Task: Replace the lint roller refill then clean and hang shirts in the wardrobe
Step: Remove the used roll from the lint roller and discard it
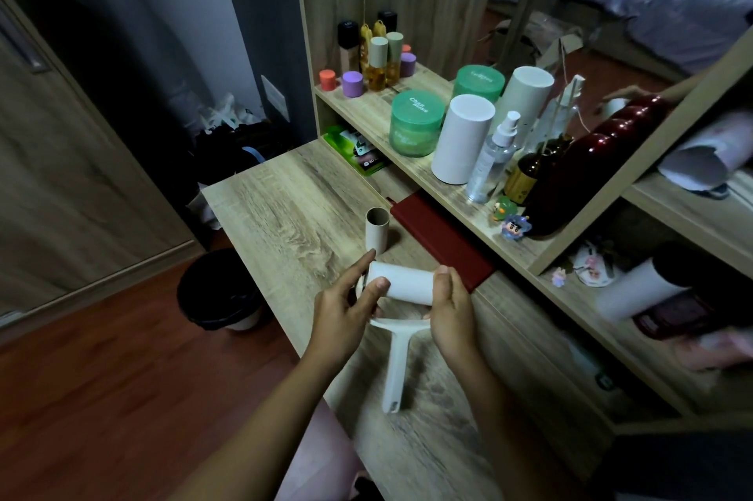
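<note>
I hold the white refill roll (401, 287) over the wooden desk (285, 207), my left hand (344, 307) pinching its left end with thumb and forefinger, my right hand (450, 307) closed around its right end; the roll sits in the fork of the white roller handle (394, 366), which points down toward me; the empty cardboard tube (377, 230) stands upright just behind, beside a dark red notebook (442, 241)

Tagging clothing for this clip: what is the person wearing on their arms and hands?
Nothing shows on either. The left hand and right hand are bare, without gloves, rings or a watch, and both forearms are uncovered up to the frame edge, no sleeve in view.
</note>
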`<state>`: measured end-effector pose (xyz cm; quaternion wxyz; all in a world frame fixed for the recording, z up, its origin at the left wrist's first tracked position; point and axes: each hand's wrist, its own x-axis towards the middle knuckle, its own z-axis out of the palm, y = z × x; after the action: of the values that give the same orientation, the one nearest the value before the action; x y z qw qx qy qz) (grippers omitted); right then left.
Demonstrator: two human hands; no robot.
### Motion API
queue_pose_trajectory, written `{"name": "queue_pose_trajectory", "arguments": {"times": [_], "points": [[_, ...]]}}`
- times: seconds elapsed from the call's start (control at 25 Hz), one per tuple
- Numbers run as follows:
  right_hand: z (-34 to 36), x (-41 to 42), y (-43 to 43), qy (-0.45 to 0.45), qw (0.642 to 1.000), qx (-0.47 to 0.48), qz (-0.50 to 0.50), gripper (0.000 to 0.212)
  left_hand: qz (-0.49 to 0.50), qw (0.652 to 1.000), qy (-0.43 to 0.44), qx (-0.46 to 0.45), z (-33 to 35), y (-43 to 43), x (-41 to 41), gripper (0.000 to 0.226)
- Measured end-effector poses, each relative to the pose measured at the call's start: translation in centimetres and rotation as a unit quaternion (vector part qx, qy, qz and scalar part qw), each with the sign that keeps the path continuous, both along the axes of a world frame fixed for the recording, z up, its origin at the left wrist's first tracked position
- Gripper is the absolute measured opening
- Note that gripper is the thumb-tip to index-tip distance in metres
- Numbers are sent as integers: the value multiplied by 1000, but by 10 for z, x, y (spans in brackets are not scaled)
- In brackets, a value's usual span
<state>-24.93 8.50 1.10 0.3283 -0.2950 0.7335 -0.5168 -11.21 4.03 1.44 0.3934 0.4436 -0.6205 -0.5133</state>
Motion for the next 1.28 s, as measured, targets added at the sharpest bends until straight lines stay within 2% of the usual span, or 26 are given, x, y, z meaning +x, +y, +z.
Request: {"name": "queue_pose_trajectory", "arguments": {"times": [0.16, 0.32, 0.48, 0.68, 0.84, 1.04, 1.16, 1.28], "points": [[-2, 4, 1, 10, 1000, -6, 1, 27, 25, 1000, 0, 15, -3, 2, -2, 38], [-6, 2, 3, 7, 1000, 0, 12, 20, 32, 999, -13, 27, 0, 4, -4, 38], [-11, -7, 4, 32, 998, 10, 45, 27, 9, 995, 43, 87, 0, 5, -5, 43], [-7, -8, 3, -26, 998, 4, 63, 23, 99, 961, 171, 196, -14, 10, -12, 35], [-11, -1, 7, 8, 999, -25, 48, 32, 112, 949, 194, 220, -13, 13, -15, 45], [-19, -6, 5, 58, 997, -16, 46, 34, 107, 944, 202, 240, -15, 6, -11, 27], [-17, -10, 5, 60, 996, -14, 66, 34, 121, 939, 191, 258, -20, 7, -11, 38], [-17, -13, 5, 72, 994, -13, 85, 34, 144, 924, 207, 286, -26, 9, -13, 40]]}}
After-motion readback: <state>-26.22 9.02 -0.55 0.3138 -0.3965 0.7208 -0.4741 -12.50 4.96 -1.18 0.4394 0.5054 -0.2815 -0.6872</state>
